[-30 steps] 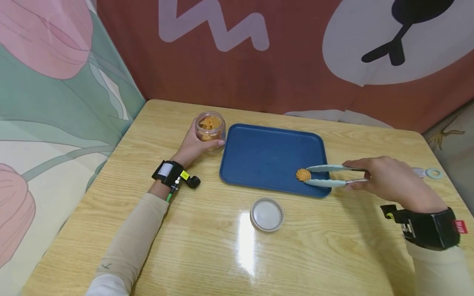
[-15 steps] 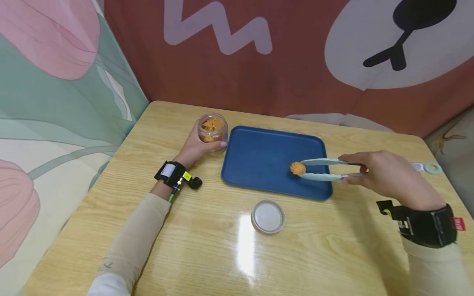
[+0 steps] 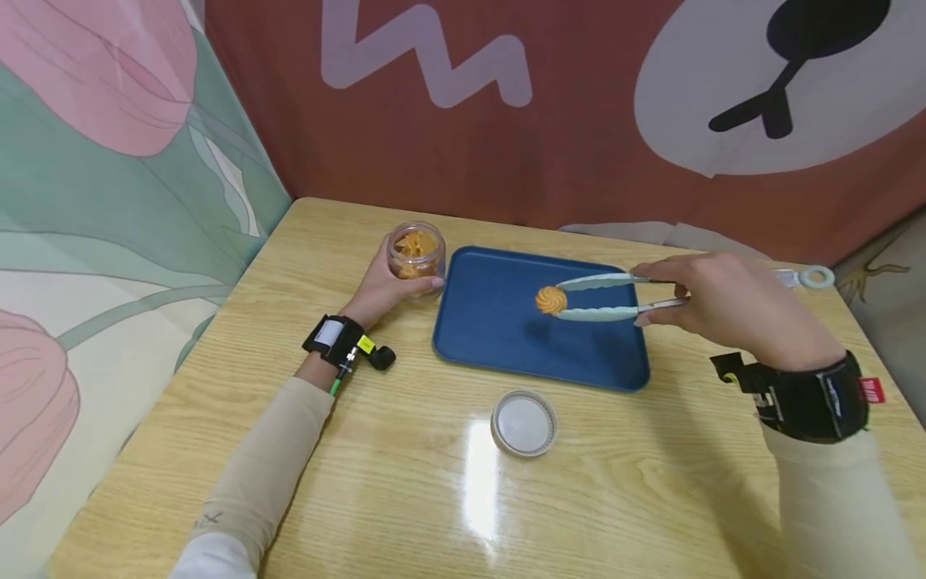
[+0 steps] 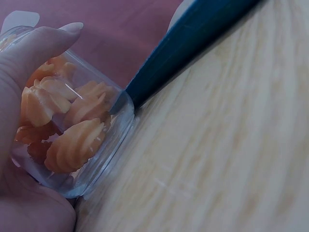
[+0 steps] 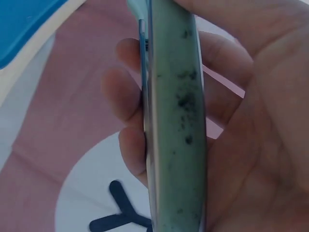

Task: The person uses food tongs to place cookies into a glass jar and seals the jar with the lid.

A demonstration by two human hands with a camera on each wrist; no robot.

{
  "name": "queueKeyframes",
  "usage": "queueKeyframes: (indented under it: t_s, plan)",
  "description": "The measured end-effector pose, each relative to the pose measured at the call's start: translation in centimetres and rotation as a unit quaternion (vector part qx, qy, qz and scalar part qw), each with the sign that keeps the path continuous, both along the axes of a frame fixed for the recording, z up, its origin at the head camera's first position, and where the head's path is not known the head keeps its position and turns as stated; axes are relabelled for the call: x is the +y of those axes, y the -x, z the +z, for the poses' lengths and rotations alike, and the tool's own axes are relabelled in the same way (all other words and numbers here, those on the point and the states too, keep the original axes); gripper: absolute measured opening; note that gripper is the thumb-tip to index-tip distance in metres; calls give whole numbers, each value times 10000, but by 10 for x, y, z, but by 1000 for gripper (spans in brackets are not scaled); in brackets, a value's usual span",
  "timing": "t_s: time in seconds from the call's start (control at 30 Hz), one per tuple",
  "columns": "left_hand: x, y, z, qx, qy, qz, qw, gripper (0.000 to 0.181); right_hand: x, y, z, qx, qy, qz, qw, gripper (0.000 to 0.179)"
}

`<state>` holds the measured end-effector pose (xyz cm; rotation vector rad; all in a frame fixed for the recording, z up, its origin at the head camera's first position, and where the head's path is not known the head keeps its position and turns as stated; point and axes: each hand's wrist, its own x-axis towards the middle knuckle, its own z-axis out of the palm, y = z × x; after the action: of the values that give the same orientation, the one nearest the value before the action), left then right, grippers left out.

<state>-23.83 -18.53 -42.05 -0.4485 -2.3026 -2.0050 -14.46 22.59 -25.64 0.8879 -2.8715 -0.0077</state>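
Observation:
My right hand [image 3: 731,301] grips a pair of pale green tongs [image 3: 600,314], whose tips pinch a round swirled cookie [image 3: 551,300] above the blue tray [image 3: 492,338]. A shadow falls on the tray below the cookie. In the right wrist view, fingers curl round the speckled green handle of the tongs [image 5: 176,116]. At the tray's left side, my left hand [image 3: 383,285] holds a clear open jar [image 3: 432,265], thumb across its front. Several swirled cookies [image 4: 75,145] show through the jar's wall in the left wrist view, where the jar stands on the table.
A round lid [image 3: 524,424] lies on the wooden table [image 3: 405,474] in front of the tray. Behind the table rises a red-brown printed wall [image 3: 463,153], with a floral panel [image 3: 130,201] along the left.
My right hand has moved left and away from me, carrying the tongs and cookie from the tray's right front toward its middle. The left hand stays on the jar.

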Motion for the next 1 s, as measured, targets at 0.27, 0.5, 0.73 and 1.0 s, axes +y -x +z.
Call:
queueKeyframes:
  t_s: [0.27, 0.5, 0.73, 1.0]
  plan:
    - [2, -18, 22, -62, 8, -66, 10000, 92, -38, 21, 24, 138, -35, 203, 9997, 66]
    - [3, -16, 23, -116, 69, -42, 9999, 93, -71, 36, 39, 238, 86, 517, 9983, 65]
    - [3, -15, 22, -52, 87, -53, 9999, 93, -97, 51, 41, 189, 368, 626, 9972, 57]
    - [3, -14, 22, -46, 39, -78, 10000, 91, -125, 67, 35, 147, 349, 643, 9972, 61]
